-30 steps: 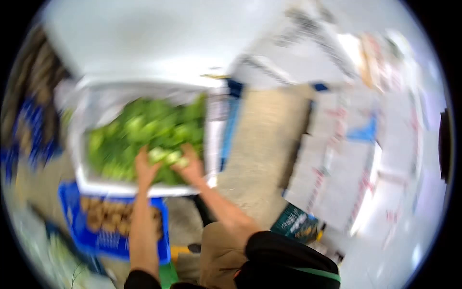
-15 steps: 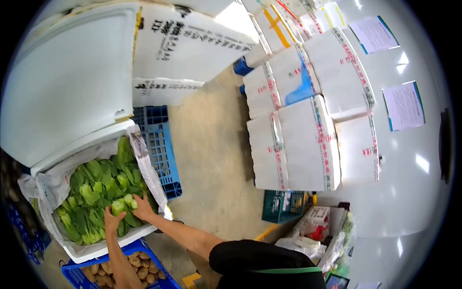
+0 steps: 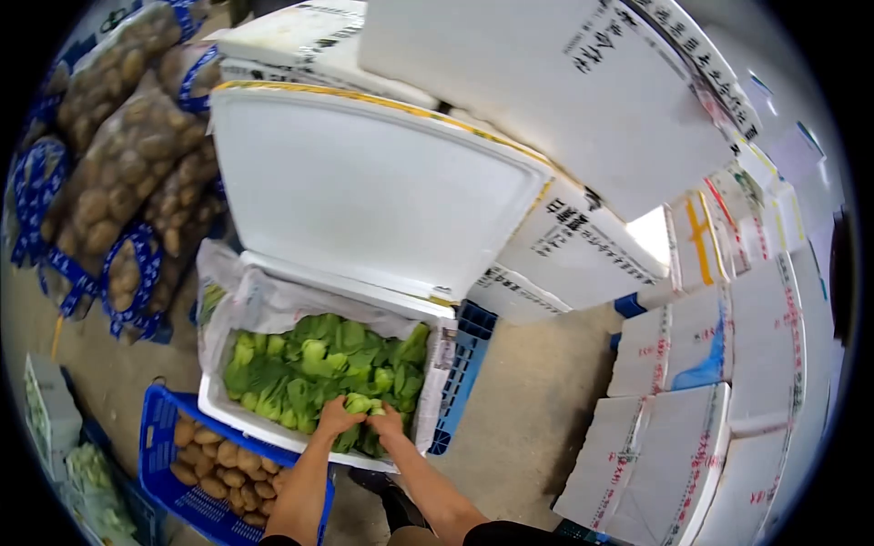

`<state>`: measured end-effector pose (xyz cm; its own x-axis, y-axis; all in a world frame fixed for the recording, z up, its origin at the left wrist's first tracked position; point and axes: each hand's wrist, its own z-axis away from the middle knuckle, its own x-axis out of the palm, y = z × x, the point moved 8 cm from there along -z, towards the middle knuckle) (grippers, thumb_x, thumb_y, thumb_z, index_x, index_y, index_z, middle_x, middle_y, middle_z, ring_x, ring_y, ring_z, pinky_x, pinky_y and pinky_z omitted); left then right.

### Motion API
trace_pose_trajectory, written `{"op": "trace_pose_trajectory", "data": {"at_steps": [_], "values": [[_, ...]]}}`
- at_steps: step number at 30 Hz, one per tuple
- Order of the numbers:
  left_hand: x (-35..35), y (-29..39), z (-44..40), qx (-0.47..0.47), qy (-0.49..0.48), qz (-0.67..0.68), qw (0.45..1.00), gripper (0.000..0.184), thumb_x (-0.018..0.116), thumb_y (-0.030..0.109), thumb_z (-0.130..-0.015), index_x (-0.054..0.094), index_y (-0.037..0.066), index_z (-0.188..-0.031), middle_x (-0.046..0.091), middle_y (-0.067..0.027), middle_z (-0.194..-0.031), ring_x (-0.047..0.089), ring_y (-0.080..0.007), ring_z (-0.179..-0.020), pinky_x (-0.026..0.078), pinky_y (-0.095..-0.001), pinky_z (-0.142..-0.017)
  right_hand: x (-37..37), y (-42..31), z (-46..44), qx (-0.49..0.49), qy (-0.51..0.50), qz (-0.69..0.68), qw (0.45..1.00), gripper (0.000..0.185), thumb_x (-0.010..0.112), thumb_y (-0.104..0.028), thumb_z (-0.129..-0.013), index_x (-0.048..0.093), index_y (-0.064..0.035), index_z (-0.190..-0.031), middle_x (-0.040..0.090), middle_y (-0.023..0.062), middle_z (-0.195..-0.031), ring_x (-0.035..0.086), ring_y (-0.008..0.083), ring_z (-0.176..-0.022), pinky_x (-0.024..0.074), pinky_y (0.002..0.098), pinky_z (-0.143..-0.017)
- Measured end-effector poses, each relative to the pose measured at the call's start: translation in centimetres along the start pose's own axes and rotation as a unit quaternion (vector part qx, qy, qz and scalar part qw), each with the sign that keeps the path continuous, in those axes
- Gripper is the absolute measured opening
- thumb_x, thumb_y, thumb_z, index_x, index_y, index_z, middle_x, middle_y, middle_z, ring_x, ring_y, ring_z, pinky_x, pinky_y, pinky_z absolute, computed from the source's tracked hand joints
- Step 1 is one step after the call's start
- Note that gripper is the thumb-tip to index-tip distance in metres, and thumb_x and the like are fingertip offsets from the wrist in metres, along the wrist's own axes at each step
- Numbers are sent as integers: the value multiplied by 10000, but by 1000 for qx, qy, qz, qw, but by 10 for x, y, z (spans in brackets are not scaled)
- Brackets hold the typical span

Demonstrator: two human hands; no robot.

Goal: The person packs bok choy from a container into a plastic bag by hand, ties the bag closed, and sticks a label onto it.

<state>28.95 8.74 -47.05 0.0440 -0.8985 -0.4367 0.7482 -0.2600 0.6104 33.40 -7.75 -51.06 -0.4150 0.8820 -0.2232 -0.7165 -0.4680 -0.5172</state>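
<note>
A white foam box [image 3: 264,426] with a paper lining stands lidless side up, full of green bok choy [image 3: 314,359]. Both my hands are at its near side. My left hand [image 3: 339,419] closes around a bok choy [image 3: 358,403] from the left. On the right, my right hand [image 3: 387,424] grips pale bok choy stems [image 3: 375,409] close beside it. The leaves below hide part of the fingertips. The box's white lid [image 3: 373,191] leans upright behind it.
A blue crate [image 3: 164,455] of potatoes [image 3: 223,469] stands at the near left. Net sacks of potatoes [image 3: 109,182] lie farther left. White boxes [image 3: 683,446] are stacked at the right, and a blue pallet [image 3: 464,373] lies beside the foam box.
My view has swung left, so the foam box now appears nearer the middle and the potato sacks show. My hands stay at the bok choy and are now closer together.
</note>
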Motion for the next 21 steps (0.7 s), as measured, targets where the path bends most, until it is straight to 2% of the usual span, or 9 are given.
{"op": "trace_pose_trajectory", "data": {"at_steps": [2, 5, 7, 9, 11, 12, 14, 19, 21], "values": [[-3, 4, 11, -48, -60, 86, 993, 786, 796, 348, -602, 509, -32, -1229, 562, -207, -1197, 560, -311, -1076, 462, -362, -877, 6, -4, 7, -3, -34, -27, 999, 849, 720, -41, -638, 371, -87, -1410, 556, 151, -1250, 566, 264, -1061, 465, 345, -842], [-8, -2, 14, -93, -62, 101, 989, 777, 803, 306, -612, 485, -43, -1229, 553, -192, -1207, 561, -287, -1064, 461, -355, -860, 13, -7, 8, -41, -27, -36, 998, 911, 730, -30, -625, 315, -74, -1435, 543, 146, -1266, 557, 260, -1074, 465, 335, -849], [-2, -23, -4, -77, -44, 143, 986, 798, 813, 264, -609, 439, -47, -1241, 581, -168, -1142, 575, -251, -1006, 465, -355, -846, 16, 1, 11, 36, -11, -87, 996, 978, 750, 32, -562, 279, 16, -1419, 561, 152, -1215, 560, 230, -1053, 458, 305, -879], [-2, -17, 3, -55, -50, 216, 974, 779, 801, 209, -595, 432, -40, -1233, 569, -152, -1139, 568, -227, -986, 466, -333, -837, 21, -11, 19, -15, -65, -89, 994, 960, 756, -14, -562, 305, 22, -1409, 579, 145, -1187, 564, 220, -1042, 459, 315, -882], [-16, 2, 19, 9, 5, 206, 978, 686, 758, 170, -633, 436, -27, -1206, 573, -145, -1093, 569, -231, -947, 463, -332, -829, 10, -40, 60, -41, -70, -99, 992, 902, 693, -18, -619, 320, -95, -1437, 570, 147, -1192, 560, 221, -1014, 461, 324, -856], [-23, 17, 42, -24, 5, 214, 977, 702, 743, 170, -664, 401, -10, -1251, 548, -155, -1122, 561, -246, -966, 454, -339, -836, 9, -50, 74, -26, -100, -106, 989, 894, 656, -9, -652, 297, -158, -1457, 531, 140, -1241, 541, 221, -1024, 458, 326, -839], [-34, 25, 62, -20, 19, 242, 970, 759, 721, 148, -738, 300, 43, -1361, 445, -166, -1272, 494, -276, -1110, 416, -366, -909, 11, -72, 91, -84, -153, -124, 977, 878, 639, -5, -675, 274, -136, -1463, 495, 134, -1284, 521, 229, -1066, 444, 325, -859], [-80, 90, 139, 99, 75, 424, 897, 857, 708, 73, -788, 179, 159, -1458, 340, -174, -1402, 430, -318, -1235, 416, -421, -983, -1, -140, 156, -256, -226, -133, 930, 907, 696, -62, -637, 275, -98, -1439, 425, 114, -1345, 438, 235, -1207, 371, 314, -980], [-94, 102, 154, 132, 13, 461, 878, 780, 704, 115, -795, 247, 77, -1425, 412, -164, -1341, 480, -308, -1178, 439, -412, -956, -15, -165, 191, -334, -224, -137, 905, 940, 735, -104, -625, 268, -105, -1441, 405, 120, -1352, 433, 230, -1197, 371, 323, -984]]}}
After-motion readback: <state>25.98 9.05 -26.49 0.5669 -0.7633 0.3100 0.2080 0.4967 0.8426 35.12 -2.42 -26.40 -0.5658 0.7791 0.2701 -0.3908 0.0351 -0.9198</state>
